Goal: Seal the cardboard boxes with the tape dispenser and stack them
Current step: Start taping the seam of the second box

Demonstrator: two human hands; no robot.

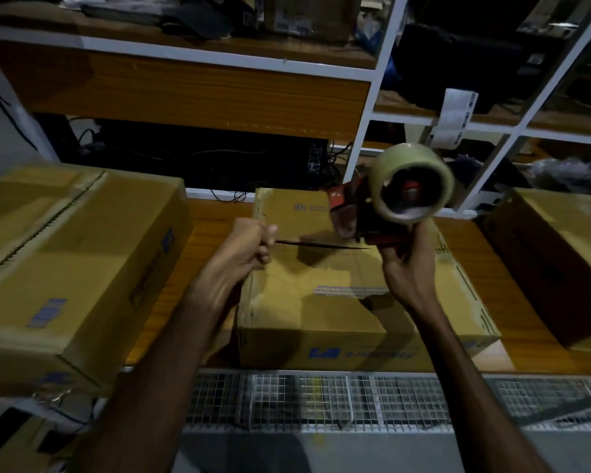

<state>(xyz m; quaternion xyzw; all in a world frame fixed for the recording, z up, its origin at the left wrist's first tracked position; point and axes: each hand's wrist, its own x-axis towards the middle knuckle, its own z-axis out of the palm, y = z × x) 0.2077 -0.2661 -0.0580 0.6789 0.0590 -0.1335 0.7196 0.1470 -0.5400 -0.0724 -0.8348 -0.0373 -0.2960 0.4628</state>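
Cardboard box (325, 302) sits on the bench (202, 240) between both arms. The right hand (410, 268) grips the tape dispenser (389, 199) above it, while the left hand's (249, 247) fingers (265, 257) pinch the tape (321, 245), pulling it taut, probably to start a strip.

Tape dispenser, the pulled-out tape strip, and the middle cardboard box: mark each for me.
tape dispenser (410, 190), head view, on the face of its tape roll.
tape strip (321, 244), head view, mid-span between the two hands.
middle cardboard box (338, 314), head view, on its top flap near the front edge.
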